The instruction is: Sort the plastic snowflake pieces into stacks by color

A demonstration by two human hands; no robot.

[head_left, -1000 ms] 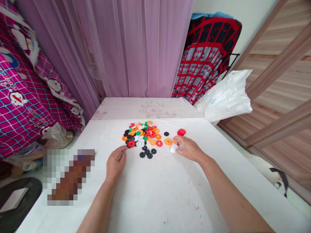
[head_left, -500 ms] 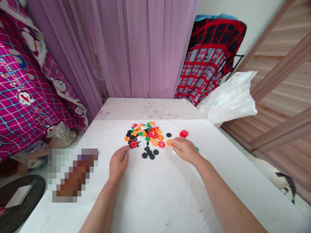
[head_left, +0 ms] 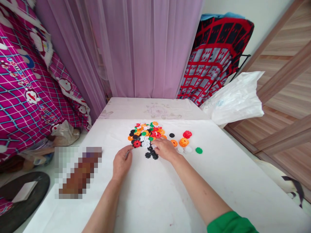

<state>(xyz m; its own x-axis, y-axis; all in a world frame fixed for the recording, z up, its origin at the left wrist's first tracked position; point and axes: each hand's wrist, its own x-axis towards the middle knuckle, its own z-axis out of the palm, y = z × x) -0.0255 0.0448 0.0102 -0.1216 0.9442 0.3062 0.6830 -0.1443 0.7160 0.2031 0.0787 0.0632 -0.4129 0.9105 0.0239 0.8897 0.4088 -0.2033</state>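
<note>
A heap of flower-edged plastic discs (head_left: 145, 132) in red, orange, green, white and black lies on the white table. My left hand (head_left: 122, 164) rests at the heap's near left edge, its fingers closed around something small and greyish that barely shows. At the heap's near right side is my right hand (head_left: 166, 149), fingertips pinched together among the discs. What they grip is hidden. Several black discs (head_left: 152, 154) lie between the hands. Right of my right hand are an orange stack (head_left: 184, 142), a red stack (head_left: 187, 134), white discs (head_left: 188, 149) and a green disc (head_left: 199, 150).
One black disc (head_left: 172, 135) and an orange disc (head_left: 174, 143) lie between the heap and the stacks. A white plastic bag (head_left: 235, 98) stands beyond the table's right edge. A blurred-out object (head_left: 80, 173) sits at the left. Purple curtains (head_left: 145, 48) hang behind.
My right hand has moved left from the separate discs to the heap, uncovering the orange stack, white discs and green disc. My left hand stays by the heap. The view has shifted slightly.
</note>
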